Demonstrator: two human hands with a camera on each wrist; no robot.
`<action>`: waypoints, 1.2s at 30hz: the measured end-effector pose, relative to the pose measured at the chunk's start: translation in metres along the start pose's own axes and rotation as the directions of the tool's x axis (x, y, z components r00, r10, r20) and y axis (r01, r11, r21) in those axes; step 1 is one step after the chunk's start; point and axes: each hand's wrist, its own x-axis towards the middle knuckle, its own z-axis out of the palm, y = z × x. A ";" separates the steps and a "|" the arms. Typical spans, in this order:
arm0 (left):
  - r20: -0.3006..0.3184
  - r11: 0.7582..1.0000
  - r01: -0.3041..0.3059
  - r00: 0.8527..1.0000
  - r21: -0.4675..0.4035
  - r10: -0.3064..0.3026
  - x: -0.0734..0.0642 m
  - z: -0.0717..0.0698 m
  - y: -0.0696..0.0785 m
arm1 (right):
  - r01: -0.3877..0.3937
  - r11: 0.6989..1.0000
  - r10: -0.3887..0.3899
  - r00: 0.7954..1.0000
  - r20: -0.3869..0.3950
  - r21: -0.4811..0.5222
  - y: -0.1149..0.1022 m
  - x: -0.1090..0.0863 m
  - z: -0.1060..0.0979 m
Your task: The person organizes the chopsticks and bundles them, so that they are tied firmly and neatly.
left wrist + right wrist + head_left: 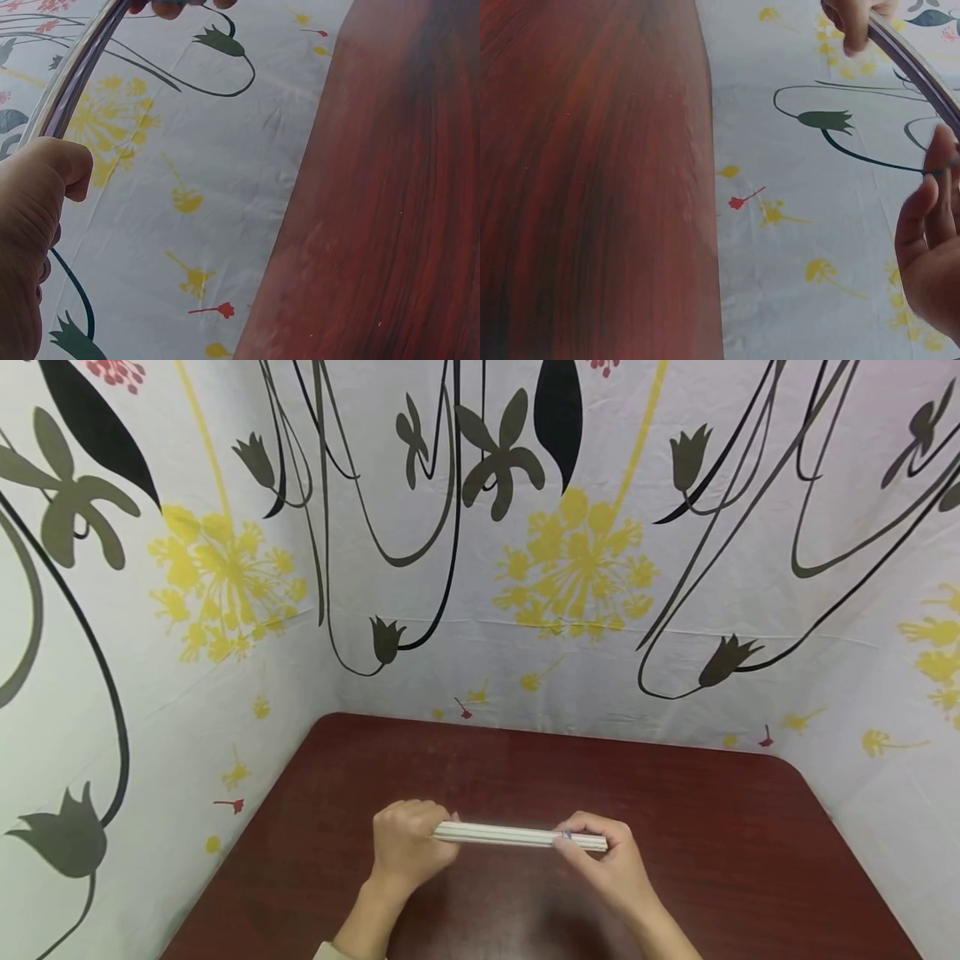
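A slim bundle of long, whitish strips or sticks (498, 834) is held roughly level above the table, between my two hands. My left hand (408, 843) grips its left end in a fist, and that end is hidden inside the fingers. Near the other end, my right hand (611, 856) pinches the bundle between thumb and fingers, with a short tip sticking out past them. A small bluish band (566, 834) shows at the right fingertips. In the left wrist view the bundle (71, 82) has pale and purplish lengthwise lines.
A dark red-brown wood-grain table (480, 760) with rounded corners lies under my hands. Its back and left edges meet a white cloth (450, 585) printed with yellow flowers and dark tulips. More of this cloth hangs along the right side.
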 end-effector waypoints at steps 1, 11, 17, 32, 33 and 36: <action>0.000 1.000 0.004 1.000 -0.006 -0.004 0.000 0.000 0.000 | 0.006 1.000 -0.006 1.000 0.016 0.011 0.001 0.001 0.000; 0.017 0.999 0.022 1.000 -0.036 -0.022 0.002 0.001 0.004 | 0.160 0.951 -0.176 0.984 0.040 0.265 0.016 -0.004 0.000; 0.035 0.998 0.031 0.999 -0.058 -0.029 0.002 0.000 0.005 | 0.212 0.843 -0.288 0.954 0.081 0.495 0.028 -0.005 0.000; 0.088 0.985 0.150 0.986 -0.083 -0.143 -0.005 0.001 0.006 | 0.029 0.547 -0.213 0.971 0.106 0.837 0.018 -0.011 0.003; 0.096 0.986 0.154 0.984 -0.066 -0.148 -0.005 0.001 0.006 | 0.056 0.541 -0.214 0.974 0.073 0.839 0.017 -0.012 0.006; 0.135 0.988 0.153 0.979 0.005 -0.153 -0.006 0.003 0.008 | 0.250 0.609 -0.293 0.953 -0.079 0.753 0.012 -0.016 0.014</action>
